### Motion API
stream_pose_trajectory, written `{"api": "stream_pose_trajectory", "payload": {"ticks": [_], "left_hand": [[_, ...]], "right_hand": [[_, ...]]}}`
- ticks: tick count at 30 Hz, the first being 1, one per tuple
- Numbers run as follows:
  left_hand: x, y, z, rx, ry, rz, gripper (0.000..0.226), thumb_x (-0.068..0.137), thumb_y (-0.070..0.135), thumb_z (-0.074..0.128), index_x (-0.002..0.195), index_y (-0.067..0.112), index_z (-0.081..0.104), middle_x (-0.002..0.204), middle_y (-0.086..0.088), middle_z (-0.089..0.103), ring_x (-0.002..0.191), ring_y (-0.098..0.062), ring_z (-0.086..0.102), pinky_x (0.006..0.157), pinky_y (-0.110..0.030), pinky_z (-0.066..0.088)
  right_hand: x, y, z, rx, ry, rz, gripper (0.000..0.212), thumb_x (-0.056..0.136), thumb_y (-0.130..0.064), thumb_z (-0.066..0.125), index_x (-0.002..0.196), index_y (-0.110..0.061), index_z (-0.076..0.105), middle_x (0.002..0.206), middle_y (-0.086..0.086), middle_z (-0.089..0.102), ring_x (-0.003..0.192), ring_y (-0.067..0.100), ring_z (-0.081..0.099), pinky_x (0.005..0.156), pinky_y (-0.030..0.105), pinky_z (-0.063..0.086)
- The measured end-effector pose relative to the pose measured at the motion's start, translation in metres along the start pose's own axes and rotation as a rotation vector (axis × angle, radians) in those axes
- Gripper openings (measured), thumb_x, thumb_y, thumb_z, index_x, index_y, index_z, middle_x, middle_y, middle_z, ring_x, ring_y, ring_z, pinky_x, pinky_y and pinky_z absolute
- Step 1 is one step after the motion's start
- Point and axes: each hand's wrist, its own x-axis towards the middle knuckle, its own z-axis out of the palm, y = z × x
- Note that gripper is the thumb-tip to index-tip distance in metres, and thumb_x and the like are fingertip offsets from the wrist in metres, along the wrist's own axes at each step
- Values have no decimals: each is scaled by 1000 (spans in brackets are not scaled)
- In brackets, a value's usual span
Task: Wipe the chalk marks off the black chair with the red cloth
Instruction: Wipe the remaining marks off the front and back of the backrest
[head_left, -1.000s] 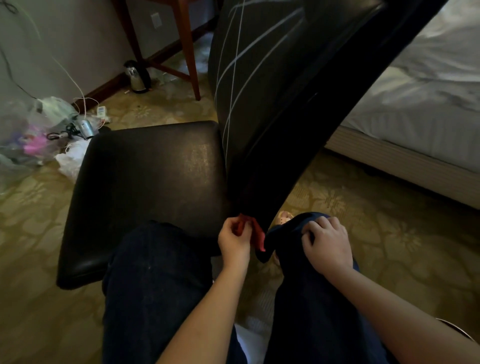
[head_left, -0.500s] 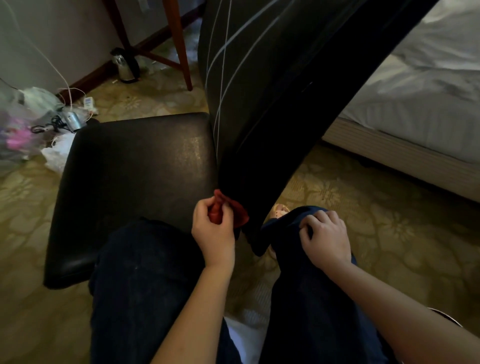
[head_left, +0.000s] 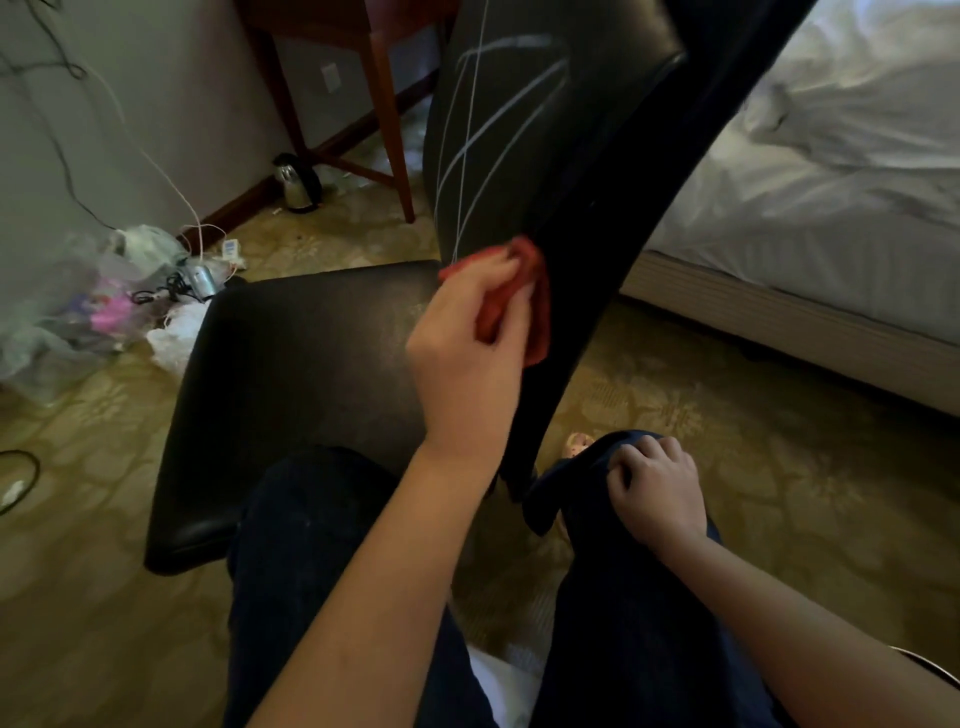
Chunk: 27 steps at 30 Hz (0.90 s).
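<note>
I see left hand (head_left: 467, 338) clamping the bunched cloth (head_left: 537, 296) in curled fingers, pressed to the chair (head_left: 597, 182) back's lower part, just below the chalk marks (head_left: 493, 145); right hand (head_left: 655, 491) well apart, lower, fingers curled into trousers (head_left: 623, 597) at the knee

The chair (head_left: 311, 374) is black, with a dull sheen on the seat. The chalk marks (head_left: 467, 156) are white: thin crossing lines on the backrest (one broader, fainter stroke sits near the top). The cloth (head_left: 540, 312) is red. The carpet (head_left: 727, 415) is olive-yellow with a paler floral pattern. The trousers (head_left: 311, 545) are dark navy. The bedding (head_left: 831, 182) is white. The table legs (head_left: 387, 104) are reddish brown. The kettle (head_left: 296, 182) is silver with black trim.
</note>
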Motion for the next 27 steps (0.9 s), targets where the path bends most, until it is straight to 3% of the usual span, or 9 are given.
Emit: {"api": "stream_pose_trajectory", "payload": {"ticks": [4,7,10,15,19,24,27], "left_hand": [[19,9,9,89,-33,43,17,86,10,72,103,10,68,100,3,68,94,-6,64,86,-23,53],[-1,-15,6,127,28,-81,12,88,18,70,95,11,63,92,1,62,83,-12,62,75,-33,55],[-8,-21,8,193,34,-119,11,87,18,67,90,10,62,87,0,59,79,-14,58,73,-30,51],[24,17,18,186,41,117,10,85,11,69,93,5,68,95,-6,65,89,-17,62,80,-20,49],[62,49,33,147,33,252,13,84,9,71,97,6,68,97,-3,68,91,-14,63,83,-21,49],[26,20,21,96,-9,47,22,89,10,69,110,11,66,111,6,66,105,-4,62,95,-19,49],[2,2,10,117,-22,-127,17,90,16,68,106,18,63,103,9,67,96,-5,65,86,-30,55]], "right_hand": [[-2,1,0,21,-6,24,14,92,-28,55,91,-22,68,97,-5,59,101,21,47,91,39,42],[1,2,-1,4,-19,26,15,93,-30,55,95,-23,68,102,-4,60,105,22,47,94,39,41],[3,4,-1,-4,-15,26,16,93,-31,54,96,-23,68,102,-4,60,105,22,47,95,39,41],[-1,7,0,23,2,21,14,93,-29,55,91,-23,67,99,-5,60,102,21,46,93,38,41],[-1,6,1,27,27,27,10,91,-28,58,90,-25,68,98,-6,60,100,19,48,90,37,42],[0,8,1,43,13,23,10,92,-29,57,90,-25,66,97,-7,59,100,19,47,89,36,42],[1,8,2,47,12,21,11,92,-31,56,90,-26,66,96,-8,58,99,17,47,90,35,42]]}}
